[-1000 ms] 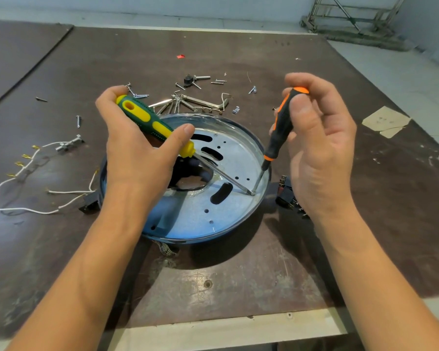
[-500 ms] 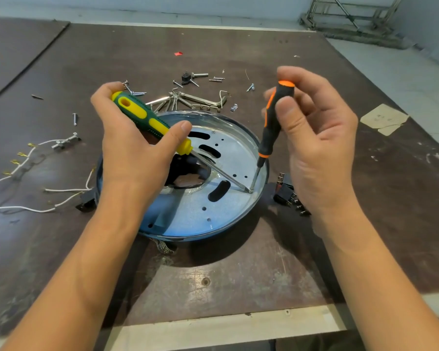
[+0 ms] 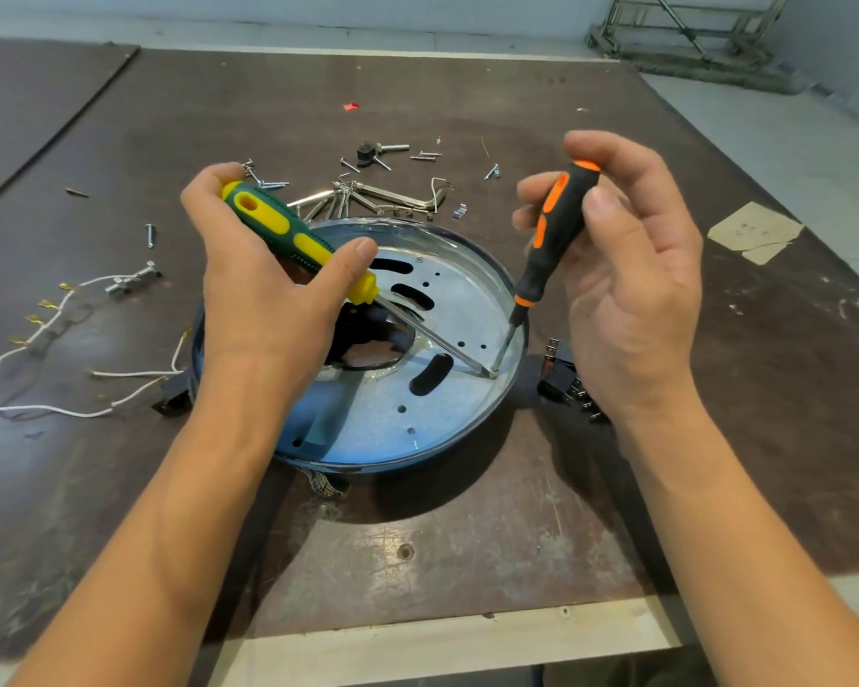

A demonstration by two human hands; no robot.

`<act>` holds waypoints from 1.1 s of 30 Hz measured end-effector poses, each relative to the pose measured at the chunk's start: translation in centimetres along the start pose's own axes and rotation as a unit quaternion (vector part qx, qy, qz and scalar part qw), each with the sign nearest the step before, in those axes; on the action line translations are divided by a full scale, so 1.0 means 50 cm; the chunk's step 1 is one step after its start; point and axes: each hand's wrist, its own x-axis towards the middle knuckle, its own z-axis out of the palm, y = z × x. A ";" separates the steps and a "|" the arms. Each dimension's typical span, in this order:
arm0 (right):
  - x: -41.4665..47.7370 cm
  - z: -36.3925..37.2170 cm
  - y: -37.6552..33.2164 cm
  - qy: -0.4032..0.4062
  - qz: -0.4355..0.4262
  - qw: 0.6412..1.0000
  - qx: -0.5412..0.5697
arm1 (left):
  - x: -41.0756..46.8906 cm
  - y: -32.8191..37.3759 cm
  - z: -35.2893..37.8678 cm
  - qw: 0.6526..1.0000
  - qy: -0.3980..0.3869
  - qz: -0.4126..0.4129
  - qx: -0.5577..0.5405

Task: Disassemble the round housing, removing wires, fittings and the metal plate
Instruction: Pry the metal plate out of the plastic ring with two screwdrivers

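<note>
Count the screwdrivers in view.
2: a green screwdriver in the left hand and an orange screwdriver in the right hand. Their tips meet on the plate. No others show.

Worn brown tabletop (image 3: 467,538) is filling the view.
A torn tan paper patch (image 3: 755,231) is lying flat near its right edge, a tiny red scrap (image 3: 350,107) is sitting far back, and a metal frame (image 3: 705,71) is standing beyond.

workshop | scarred workbench (image 3: 467,538) | loose screws (image 3: 425,156) | concrete floor (image 3: 789,126)
</note>
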 end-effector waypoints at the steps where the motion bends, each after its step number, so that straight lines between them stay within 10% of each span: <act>1: 0.001 0.004 -0.001 0.004 -0.003 1.000 -0.008 | 0.001 0.000 0.000 1.000 -0.001 -0.001 -0.002; 33: 0.002 0.007 0.002 0.009 -0.015 0.998 -0.055 | -0.001 -0.001 0.001 1.000 0.000 0.003 0.001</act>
